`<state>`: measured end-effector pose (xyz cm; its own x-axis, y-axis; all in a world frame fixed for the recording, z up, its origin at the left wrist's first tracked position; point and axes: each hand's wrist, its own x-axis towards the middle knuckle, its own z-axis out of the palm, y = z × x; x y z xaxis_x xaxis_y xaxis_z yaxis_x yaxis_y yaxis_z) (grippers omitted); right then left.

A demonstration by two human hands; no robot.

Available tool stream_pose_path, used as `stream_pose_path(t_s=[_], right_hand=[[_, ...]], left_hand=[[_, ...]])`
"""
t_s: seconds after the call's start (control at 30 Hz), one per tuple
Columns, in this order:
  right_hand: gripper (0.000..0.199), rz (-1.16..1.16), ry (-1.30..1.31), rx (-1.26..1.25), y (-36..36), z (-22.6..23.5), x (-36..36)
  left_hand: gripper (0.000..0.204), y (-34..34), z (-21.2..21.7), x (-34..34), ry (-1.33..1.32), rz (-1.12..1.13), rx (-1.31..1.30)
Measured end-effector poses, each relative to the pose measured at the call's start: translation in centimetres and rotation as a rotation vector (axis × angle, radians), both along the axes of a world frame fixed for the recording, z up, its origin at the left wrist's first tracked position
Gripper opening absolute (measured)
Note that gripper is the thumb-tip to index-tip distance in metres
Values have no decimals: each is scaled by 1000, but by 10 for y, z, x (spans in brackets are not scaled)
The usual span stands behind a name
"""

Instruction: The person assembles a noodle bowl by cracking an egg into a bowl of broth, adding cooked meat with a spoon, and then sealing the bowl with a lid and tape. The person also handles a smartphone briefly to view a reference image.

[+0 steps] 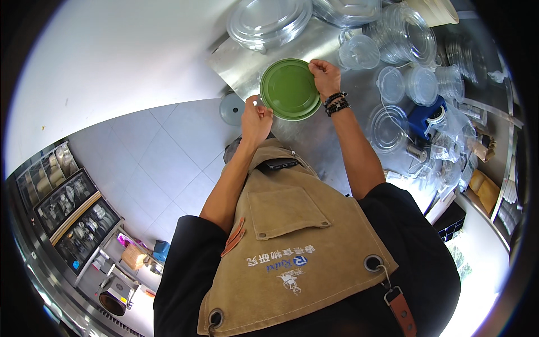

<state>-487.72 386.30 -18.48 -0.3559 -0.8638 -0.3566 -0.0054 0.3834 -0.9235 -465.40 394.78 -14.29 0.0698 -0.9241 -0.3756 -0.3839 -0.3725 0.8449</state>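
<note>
A round green lid (289,89) with a raised rim is held up over the metal counter (303,140). On its right edge my right hand (328,80) is closed, thumb and fingers pinching the rim; dark beaded bracelets circle that wrist. My left hand (257,122) is closed at the lid's lower left edge, its fingers curled against the rim. A small white spot shows by the left fingertips, too small to make out. Whatever lies beneath the lid is hidden.
Large clear round lids (269,25) lie at the counter's far end. Stacks of clear plastic lids (407,33) and smaller clear lids (422,85) line the right side, beside a blue device (424,119). A white wall (112,50) rises on the left above the tiled floor (151,146).
</note>
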Motion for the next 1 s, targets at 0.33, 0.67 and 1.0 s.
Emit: stream_pose_path(t_s=[0.33,0.67,1.0], right_hand=[[18,-290,-85,4,19,4,6],[16,-574,-203,-6,40,12,24],[16,-724,-408,-26,56,4,29]], left_hand=[[29,9,-15,-15,196,64,-2],[19,-5,-15,-18,310,197,-10],[18,-13,-17,-20,375,206,42]])
